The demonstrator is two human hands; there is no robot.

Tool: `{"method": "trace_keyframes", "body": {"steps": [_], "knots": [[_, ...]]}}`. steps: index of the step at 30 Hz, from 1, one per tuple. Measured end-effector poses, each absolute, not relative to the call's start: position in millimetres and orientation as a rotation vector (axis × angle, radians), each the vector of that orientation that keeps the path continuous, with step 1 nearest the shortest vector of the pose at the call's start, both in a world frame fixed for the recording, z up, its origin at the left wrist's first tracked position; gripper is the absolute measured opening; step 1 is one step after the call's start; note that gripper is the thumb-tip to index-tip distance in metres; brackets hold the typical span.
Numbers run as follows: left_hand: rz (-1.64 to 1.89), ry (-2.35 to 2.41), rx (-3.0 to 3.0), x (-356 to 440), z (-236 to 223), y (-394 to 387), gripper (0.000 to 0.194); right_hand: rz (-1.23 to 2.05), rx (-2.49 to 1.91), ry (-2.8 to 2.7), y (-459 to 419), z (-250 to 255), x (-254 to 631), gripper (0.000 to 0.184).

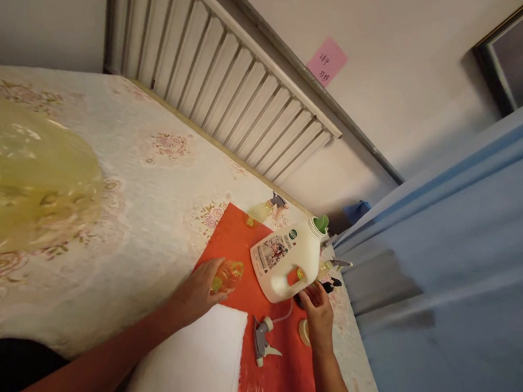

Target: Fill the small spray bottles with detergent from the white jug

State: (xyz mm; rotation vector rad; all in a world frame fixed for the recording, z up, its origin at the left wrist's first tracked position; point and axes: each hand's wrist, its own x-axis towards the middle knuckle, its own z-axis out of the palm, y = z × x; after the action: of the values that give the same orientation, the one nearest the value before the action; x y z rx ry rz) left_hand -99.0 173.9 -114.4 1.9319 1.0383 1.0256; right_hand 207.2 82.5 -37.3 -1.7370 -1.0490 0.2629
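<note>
My left hand [203, 286] is closed around a small clear plastic bottle [233, 273] that looks orange over the red mat [226, 242]. Its fingers wrap the near end. Beside the lower right of a big white jug [268, 256], my right hand [319, 311] has its fingers curled together. A dark thing shows at those fingertips, too small to name. The jug stands with a printed label facing me and a green piece [321, 223] in its mouth. A grey and white trigger spray head [261, 342] with a thin tube lies on the mat. A round pale cap [304, 332] lies by my right wrist.
A folded white cloth [197, 364] covers the mat's near left. Another spray bottle [264, 209] lies behind the jug, and more bottles [329, 267] stand at its right. A large yellow plastic bag [30, 178] fills the left. Radiator [227, 74] behind, blue curtain [459, 273] right.
</note>
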Motion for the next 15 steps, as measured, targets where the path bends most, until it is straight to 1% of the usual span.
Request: {"method": "trace_keyframes", "body": {"steps": [4, 6, 10, 15], "knots": [[1.039, 1.032, 1.946, -100.0, -113.6, 173.3, 0.061, 0.402, -1.627, -1.012, 115.9, -38.5, 204.3, 0.044], [1.042, 1.03, 1.947, -100.6, -111.8, 172.6, 0.061, 0.442, -1.57, -0.974, 129.4, -43.7, 202.0, 0.04], [1.061, 1.028, 1.929, -100.9, -109.9, 171.8, 0.059, 0.479, -1.48, -0.931, 149.4, -48.8, 196.2, 0.038], [1.045, 1.052, 1.915, -100.7, -110.0, 172.7, 0.063, 0.453, -1.428, -0.886, 163.7, -37.1, 182.8, 0.039]]}}
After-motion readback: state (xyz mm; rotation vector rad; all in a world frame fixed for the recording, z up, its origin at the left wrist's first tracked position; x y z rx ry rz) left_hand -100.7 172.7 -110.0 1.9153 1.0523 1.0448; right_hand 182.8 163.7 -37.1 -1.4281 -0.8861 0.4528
